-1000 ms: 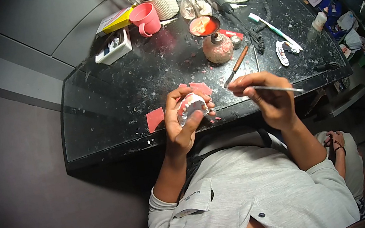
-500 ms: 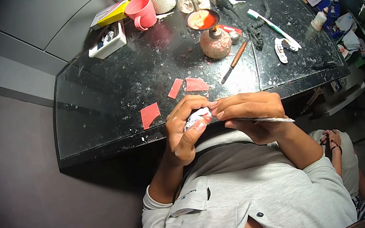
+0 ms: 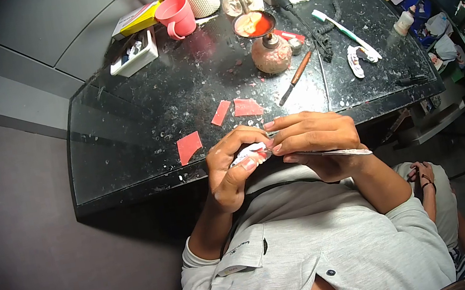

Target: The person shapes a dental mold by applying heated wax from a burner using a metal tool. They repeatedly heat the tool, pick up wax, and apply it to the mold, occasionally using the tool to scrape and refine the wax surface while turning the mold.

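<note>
Above the front edge of the bench, my left hand (image 3: pixel 225 169) is closed around a small white dental cast (image 3: pixel 249 153). Pink wax and a few pale teeth show on the side near my thumb. My right hand (image 3: pixel 320 133) grips a slim metal wax carver (image 3: pixel 341 152), whose flat end sticks out to the right below the palm. Its working tip meets the pink part of the cast, though my fingers partly cover that spot. Pieces of pink wax sheet (image 3: pixel 189 148) lie on the bench just beyond my left hand.
On the black bench (image 3: pixel 122 145) stand a spirit burner (image 3: pixel 271 55) with a pan of melted red wax (image 3: pixel 254 24) above it, and a pink mug (image 3: pixel 175 18). A wooden-handled wax knife (image 3: pixel 296 78), a toothbrush (image 3: pixel 346 34) and another cast (image 3: pixel 356 61) lie rightward. Another person's hand (image 3: pixel 420 173) rests at right.
My left hand has tilted the cast, so more of its teeth and pink wax show. My right fingers have shifted slightly along with the carver. The whole view has moved a little.
</note>
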The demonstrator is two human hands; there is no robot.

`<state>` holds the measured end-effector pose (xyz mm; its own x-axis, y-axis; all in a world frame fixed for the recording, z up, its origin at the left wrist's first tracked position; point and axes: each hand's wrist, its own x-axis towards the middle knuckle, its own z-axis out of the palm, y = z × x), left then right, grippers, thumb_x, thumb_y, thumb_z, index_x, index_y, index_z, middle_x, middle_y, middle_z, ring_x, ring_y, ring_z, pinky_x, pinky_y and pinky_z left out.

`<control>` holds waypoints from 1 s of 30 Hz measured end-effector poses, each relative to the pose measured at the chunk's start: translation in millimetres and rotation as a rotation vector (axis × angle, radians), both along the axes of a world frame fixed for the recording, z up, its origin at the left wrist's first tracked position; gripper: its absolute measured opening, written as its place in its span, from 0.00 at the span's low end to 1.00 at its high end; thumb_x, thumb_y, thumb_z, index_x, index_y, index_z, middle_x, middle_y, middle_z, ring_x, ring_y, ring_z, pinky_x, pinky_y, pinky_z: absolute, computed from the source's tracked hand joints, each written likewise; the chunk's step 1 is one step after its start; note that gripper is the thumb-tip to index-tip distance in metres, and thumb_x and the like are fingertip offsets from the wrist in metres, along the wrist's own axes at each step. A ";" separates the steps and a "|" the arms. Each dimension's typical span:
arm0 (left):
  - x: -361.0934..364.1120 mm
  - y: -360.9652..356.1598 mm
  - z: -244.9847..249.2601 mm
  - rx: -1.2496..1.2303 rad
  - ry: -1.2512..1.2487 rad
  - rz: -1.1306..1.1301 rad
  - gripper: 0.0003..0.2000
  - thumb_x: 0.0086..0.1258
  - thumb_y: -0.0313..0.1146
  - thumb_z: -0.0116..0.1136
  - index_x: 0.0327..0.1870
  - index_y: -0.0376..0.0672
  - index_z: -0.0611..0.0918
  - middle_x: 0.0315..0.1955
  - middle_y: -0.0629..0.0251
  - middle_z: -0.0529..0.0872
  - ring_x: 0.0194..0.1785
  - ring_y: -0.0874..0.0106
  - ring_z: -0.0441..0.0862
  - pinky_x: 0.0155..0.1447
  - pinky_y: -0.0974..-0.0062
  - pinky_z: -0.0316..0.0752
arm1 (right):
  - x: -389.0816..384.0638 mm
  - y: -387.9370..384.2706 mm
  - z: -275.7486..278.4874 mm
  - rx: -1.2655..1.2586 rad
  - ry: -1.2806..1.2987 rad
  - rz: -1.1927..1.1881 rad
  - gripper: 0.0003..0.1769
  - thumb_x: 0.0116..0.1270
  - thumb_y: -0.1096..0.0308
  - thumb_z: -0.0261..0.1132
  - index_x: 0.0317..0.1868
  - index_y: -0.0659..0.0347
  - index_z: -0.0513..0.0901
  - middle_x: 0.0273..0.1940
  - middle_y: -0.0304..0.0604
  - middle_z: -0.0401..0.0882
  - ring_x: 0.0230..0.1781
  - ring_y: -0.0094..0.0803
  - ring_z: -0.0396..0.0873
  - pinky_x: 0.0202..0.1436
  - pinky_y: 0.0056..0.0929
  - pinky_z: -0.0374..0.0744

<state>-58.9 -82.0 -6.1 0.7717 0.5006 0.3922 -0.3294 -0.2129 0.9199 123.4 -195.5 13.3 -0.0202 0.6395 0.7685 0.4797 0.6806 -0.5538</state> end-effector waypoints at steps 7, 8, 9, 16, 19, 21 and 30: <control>2.4 -7.0 -7.4 -0.368 -0.152 -0.154 0.23 0.63 0.38 0.48 0.46 0.22 0.81 0.40 0.48 0.83 0.41 0.67 0.80 0.46 0.72 0.74 | -2.2 2.7 -6.2 0.046 -0.006 -0.017 0.13 0.55 0.78 0.75 0.42 0.66 0.88 0.42 0.45 0.89 0.50 0.48 0.88 0.52 0.38 0.87; 2.9 -7.8 -8.7 -0.368 -0.152 -0.154 0.23 0.63 0.38 0.48 0.46 0.22 0.81 0.40 0.48 0.83 0.41 0.67 0.80 0.46 0.72 0.74 | -2.4 2.8 -6.8 0.052 -0.009 -0.022 0.13 0.54 0.79 0.75 0.43 0.66 0.88 0.42 0.46 0.89 0.50 0.48 0.88 0.52 0.39 0.87; 3.3 -8.8 -10.2 -0.403 -0.191 -0.167 0.23 0.64 0.37 0.48 0.46 0.21 0.80 0.40 0.47 0.83 0.41 0.65 0.81 0.46 0.71 0.76 | -2.5 2.9 -7.5 0.052 -0.009 -0.023 0.13 0.54 0.79 0.75 0.43 0.66 0.88 0.42 0.46 0.89 0.50 0.48 0.88 0.52 0.39 0.87; 2.8 -8.5 -18.1 -0.561 -0.214 -0.205 0.24 0.65 0.36 0.45 0.47 0.17 0.80 0.40 0.38 0.84 0.34 0.55 0.86 0.34 0.66 0.83 | 0.9 3.8 -12.3 0.100 -0.097 -0.049 0.16 0.53 0.79 0.74 0.44 0.66 0.88 0.43 0.47 0.89 0.52 0.49 0.87 0.52 0.40 0.87; 4.6 -12.3 -17.1 -0.668 -0.226 -0.186 0.25 0.65 0.36 0.44 0.46 0.15 0.81 0.37 0.37 0.84 0.31 0.54 0.86 0.28 0.67 0.82 | 5.1 3.9 -14.9 0.123 -0.157 -0.073 0.15 0.54 0.79 0.73 0.44 0.67 0.87 0.43 0.47 0.88 0.52 0.49 0.87 0.52 0.40 0.87; 1.1 -6.7 -11.2 -0.628 -0.182 -0.258 0.26 0.65 0.37 0.44 0.45 0.14 0.80 0.35 0.35 0.84 0.30 0.51 0.86 0.27 0.64 0.83 | 12.3 4.6 -19.4 0.117 -0.229 -0.132 0.14 0.56 0.80 0.71 0.45 0.67 0.86 0.44 0.48 0.88 0.50 0.49 0.88 0.51 0.40 0.87; 6.7 -4.1 -11.8 -0.346 -0.115 -0.020 0.25 0.64 0.37 0.45 0.48 0.18 0.82 0.37 0.42 0.87 0.36 0.61 0.87 0.39 0.69 0.82 | 30.5 -4.8 -2.8 0.316 0.247 -0.321 0.06 0.73 0.81 0.59 0.46 0.74 0.81 0.46 0.64 0.86 0.46 0.48 0.88 0.51 0.42 0.88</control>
<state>-52.2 -86.1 -17.9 0.7435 0.6041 0.2867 -0.4356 0.1122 0.8931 153.9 -200.3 10.5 0.3455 0.3191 0.8825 0.5730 0.6730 -0.4677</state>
